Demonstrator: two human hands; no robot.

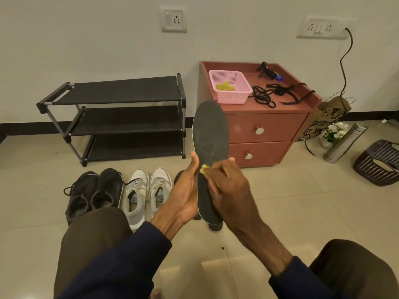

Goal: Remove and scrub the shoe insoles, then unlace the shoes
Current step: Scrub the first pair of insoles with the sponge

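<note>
The left hand (183,190) is wrapping its grip round the insole (210,134), holding it upright above the floor. The right hand (228,186) is pinching a yellow scrubber (203,168) against it, mostly hiding the scrubber. A dark shape (215,227) is peeking out below, hard to identify. Black shoes (92,195) and white shoes (146,190) are sitting at left. On the bench (267,126), a pink basket (232,98) is holding a yellow pad (225,86), beside loose laces (264,97).

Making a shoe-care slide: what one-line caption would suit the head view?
Left hand holds a dark insole upright while the right hand scrubs it with a yellow scrubber.
</note>
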